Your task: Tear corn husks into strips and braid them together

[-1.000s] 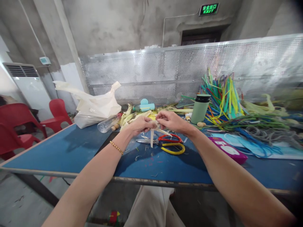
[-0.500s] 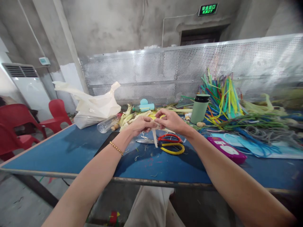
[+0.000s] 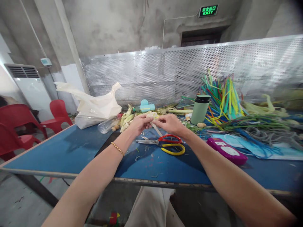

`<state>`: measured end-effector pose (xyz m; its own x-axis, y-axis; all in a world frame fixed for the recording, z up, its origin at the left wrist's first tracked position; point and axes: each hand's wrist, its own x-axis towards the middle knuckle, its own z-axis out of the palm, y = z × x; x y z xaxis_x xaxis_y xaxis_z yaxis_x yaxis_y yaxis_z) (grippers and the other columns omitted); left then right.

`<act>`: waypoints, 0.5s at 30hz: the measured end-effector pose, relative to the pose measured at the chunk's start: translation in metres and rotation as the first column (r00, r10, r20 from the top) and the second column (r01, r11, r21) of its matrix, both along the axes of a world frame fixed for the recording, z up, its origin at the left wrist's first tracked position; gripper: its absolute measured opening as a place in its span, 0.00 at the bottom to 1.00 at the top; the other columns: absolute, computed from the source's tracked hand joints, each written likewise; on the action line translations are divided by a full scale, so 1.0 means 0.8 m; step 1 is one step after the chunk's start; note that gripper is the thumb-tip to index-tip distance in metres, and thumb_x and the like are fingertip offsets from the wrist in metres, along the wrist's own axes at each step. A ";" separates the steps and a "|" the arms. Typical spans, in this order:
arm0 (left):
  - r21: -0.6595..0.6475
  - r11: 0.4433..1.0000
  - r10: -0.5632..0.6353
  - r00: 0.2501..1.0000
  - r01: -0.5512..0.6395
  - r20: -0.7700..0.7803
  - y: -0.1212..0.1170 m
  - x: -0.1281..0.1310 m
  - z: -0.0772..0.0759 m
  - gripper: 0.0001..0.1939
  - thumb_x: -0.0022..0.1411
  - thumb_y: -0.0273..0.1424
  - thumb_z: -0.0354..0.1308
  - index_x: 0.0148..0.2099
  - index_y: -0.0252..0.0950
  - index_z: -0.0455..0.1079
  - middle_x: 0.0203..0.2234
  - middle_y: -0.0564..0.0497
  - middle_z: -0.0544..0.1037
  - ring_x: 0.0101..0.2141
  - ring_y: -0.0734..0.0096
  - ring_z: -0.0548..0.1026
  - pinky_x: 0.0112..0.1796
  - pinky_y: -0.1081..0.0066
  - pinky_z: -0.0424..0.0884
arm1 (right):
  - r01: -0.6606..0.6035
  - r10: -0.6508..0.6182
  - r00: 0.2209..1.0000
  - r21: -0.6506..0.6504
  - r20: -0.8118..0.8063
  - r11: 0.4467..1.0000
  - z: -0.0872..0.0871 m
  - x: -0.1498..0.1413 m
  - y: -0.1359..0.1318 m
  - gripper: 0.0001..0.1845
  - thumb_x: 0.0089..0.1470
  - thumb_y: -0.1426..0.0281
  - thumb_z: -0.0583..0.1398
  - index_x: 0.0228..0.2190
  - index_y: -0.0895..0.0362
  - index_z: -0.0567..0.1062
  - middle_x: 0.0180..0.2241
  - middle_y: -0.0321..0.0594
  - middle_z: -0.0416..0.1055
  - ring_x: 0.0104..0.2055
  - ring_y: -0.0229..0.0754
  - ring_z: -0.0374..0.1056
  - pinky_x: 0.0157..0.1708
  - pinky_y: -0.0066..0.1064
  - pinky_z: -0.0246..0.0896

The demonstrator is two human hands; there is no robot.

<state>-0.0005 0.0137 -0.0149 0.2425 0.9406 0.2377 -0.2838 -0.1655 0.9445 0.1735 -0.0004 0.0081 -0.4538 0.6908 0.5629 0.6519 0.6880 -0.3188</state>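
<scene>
Above the table, my left hand [image 3: 141,124] pinches a pale corn husk strip [image 3: 156,130] between thumb and fingers. My right hand [image 3: 170,123], also closed in a pinch, grips the same strip from the other side. Part of the husk curls up over the fingertips, and a loose tail hangs down to the right. Fingers hide the spot where the strip is held. Just below lie scissors [image 3: 172,149] with one red and one yellow handle, blades pointing left. Behind my hands is a heap of corn husks [image 3: 127,118].
A white plastic bag [image 3: 98,107] and a clear bottle [image 3: 106,126] stand left on the blue table [image 3: 71,151]. To the right are a green tumbler [image 3: 200,110], colourful strips [image 3: 228,97], a purple box [image 3: 227,152], blue masks [image 3: 251,145] and tangled cords [image 3: 262,130].
The strip's hanging tail has swung from straight down to slanting right. Both hands stay close together, the right hand's fingers now lower and flatter over the strip.
</scene>
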 end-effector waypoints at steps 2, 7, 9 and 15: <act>-0.006 1.000 -0.008 1.000 0.008 0.011 0.000 0.002 -0.001 0.14 0.46 0.28 0.69 0.26 0.33 0.64 0.16 0.54 0.71 0.18 0.79 0.67 0.22 0.75 0.57 | -0.022 0.022 1.000 -0.028 0.006 0.999 -0.004 -0.003 0.001 0.19 0.51 0.60 0.57 0.16 0.59 0.70 0.16 0.34 0.62 0.21 0.33 0.54 0.24 0.29 0.44; -0.026 1.000 -0.012 0.999 0.013 0.038 0.000 0.003 -0.002 0.14 0.44 0.27 0.69 0.27 0.32 0.64 0.16 0.55 0.70 0.18 0.79 0.67 0.21 0.75 0.57 | -0.062 0.061 0.998 -0.028 -0.020 0.998 -0.008 -0.005 0.004 0.15 0.50 0.65 0.57 0.16 0.59 0.69 0.16 0.33 0.63 0.21 0.33 0.56 0.24 0.28 0.47; -0.036 0.999 0.004 0.999 -0.002 0.050 -0.001 0.003 -0.001 0.14 0.44 0.27 0.70 0.26 0.32 0.64 0.16 0.56 0.69 0.18 0.79 0.67 0.21 0.75 0.56 | -0.042 0.040 0.998 -0.060 -0.039 0.997 -0.008 -0.003 0.003 0.15 0.50 0.66 0.57 0.16 0.58 0.69 0.14 0.32 0.62 0.19 0.33 0.57 0.24 0.27 0.48; -0.046 0.998 0.057 0.995 -0.053 0.078 -0.002 0.004 0.001 0.13 0.42 0.27 0.70 0.28 0.30 0.68 0.18 0.55 0.70 0.18 0.80 0.67 0.22 0.75 0.57 | -0.040 0.000 0.991 -0.288 -0.135 0.957 -0.006 -0.002 -0.002 0.11 0.51 0.66 0.56 0.22 0.58 0.72 0.13 0.32 0.66 0.14 0.35 0.62 0.20 0.27 0.53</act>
<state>0.0025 0.0121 -0.0140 0.1720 0.9620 0.2123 -0.3497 -0.1418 0.9261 0.1716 -0.0023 0.0032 -0.4041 0.8243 0.3965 0.5775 0.5660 -0.5883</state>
